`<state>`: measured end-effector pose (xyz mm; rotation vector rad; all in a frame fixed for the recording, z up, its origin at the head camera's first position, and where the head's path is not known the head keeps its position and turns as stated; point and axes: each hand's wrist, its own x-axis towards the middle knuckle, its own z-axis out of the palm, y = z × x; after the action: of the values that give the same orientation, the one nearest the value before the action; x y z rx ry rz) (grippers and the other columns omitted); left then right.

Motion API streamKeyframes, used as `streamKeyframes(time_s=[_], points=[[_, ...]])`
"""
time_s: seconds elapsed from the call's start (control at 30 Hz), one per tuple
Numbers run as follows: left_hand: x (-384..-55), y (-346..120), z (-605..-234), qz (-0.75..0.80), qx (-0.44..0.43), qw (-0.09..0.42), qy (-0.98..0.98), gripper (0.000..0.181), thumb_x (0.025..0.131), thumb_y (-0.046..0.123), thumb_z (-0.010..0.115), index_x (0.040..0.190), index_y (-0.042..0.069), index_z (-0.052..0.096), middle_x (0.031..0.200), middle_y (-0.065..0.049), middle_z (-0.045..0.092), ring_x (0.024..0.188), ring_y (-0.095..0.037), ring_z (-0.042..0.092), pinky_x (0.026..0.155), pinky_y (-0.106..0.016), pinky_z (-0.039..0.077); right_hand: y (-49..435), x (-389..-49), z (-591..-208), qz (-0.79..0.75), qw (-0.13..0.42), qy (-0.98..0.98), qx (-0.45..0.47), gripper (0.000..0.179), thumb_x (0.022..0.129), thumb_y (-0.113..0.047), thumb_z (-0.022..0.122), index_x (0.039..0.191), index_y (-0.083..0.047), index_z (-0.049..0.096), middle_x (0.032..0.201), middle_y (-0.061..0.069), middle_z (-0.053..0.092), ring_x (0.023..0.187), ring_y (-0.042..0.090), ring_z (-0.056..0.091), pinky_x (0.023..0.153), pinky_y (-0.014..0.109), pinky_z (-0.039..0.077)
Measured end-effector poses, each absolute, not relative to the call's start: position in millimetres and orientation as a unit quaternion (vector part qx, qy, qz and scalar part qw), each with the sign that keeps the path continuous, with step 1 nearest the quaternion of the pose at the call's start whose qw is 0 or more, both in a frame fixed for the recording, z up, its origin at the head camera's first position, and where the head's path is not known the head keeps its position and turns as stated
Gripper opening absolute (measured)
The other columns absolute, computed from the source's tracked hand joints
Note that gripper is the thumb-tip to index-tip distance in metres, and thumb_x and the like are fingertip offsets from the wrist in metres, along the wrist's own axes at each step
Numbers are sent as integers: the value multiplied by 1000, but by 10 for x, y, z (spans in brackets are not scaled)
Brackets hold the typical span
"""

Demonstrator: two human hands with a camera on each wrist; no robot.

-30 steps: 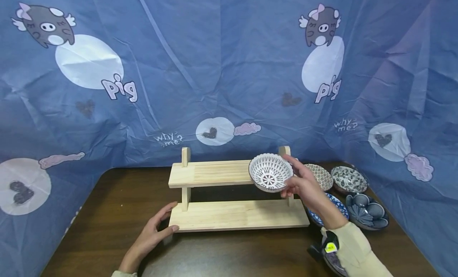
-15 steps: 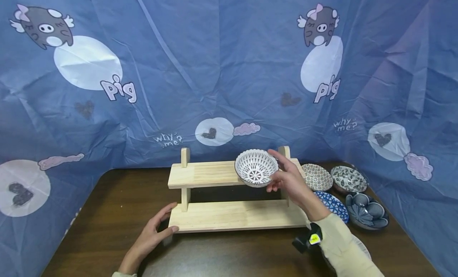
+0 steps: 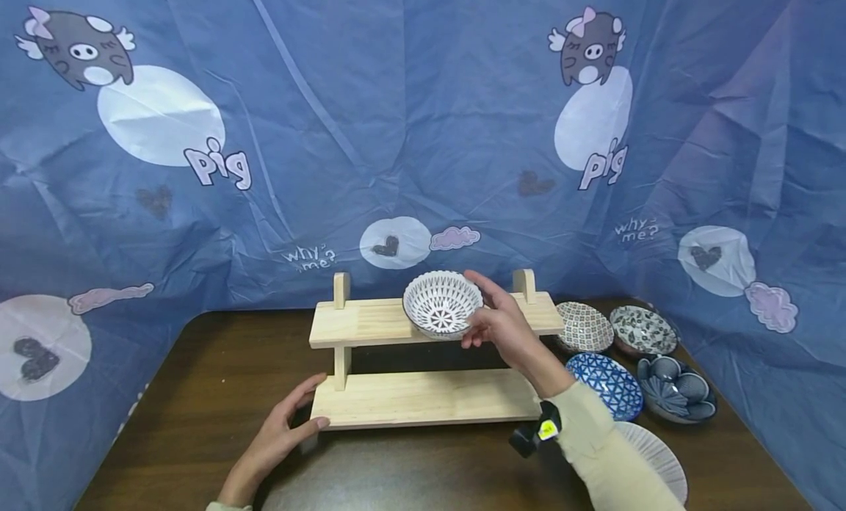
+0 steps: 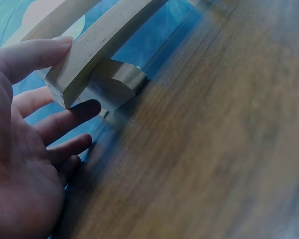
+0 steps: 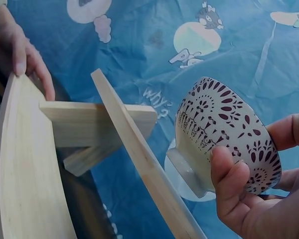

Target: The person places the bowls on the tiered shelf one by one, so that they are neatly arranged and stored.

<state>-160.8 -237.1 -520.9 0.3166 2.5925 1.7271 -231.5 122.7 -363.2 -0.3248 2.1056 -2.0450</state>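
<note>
A two-tier wooden display shelf (image 3: 429, 398) stands on the brown table. At its lower left end my left hand (image 3: 280, 429) pinches the board, thumb at the front edge and index finger behind; the other fingers hang loose in the left wrist view. My right hand (image 3: 505, 326) grips a small patterned bowl (image 3: 441, 302) by its right side, in front of and overlapping the upper board (image 3: 377, 319) in the head view. The right wrist view shows the bowl (image 5: 224, 132) tilted, dark petal motifs outside, its foot ring apart from the upper board's edge.
Right of the shelf lie a checkered bowl (image 3: 584, 327), a leaf-patterned bowl (image 3: 644, 331), a blue-and-white dish (image 3: 604, 386) and a bowl holding several grey-blue small dishes (image 3: 674, 390). A pale striped plate (image 3: 657, 456) is partly under the right sleeve. Blue printed cloth (image 3: 396, 129) hangs behind.
My right hand has carried the bowl leftward and slightly up along the upper board. The blue dish and the striped plate show more now. My left hand has stayed on the lower board.
</note>
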Motion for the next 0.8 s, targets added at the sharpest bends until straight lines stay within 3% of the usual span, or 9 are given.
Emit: streamKeyframes(time_s=[0.8], points=[[-1611, -2388, -5236, 559, 121, -3, 820, 63, 89, 13, 73, 146, 6, 47, 131, -17, 66, 113, 5, 56, 97, -20, 39, 656, -2396, -3634, -710, 122, 684, -113, 81, 83, 3, 45, 159, -8, 22, 106, 18, 56, 51, 10, 62, 51, 20, 45]])
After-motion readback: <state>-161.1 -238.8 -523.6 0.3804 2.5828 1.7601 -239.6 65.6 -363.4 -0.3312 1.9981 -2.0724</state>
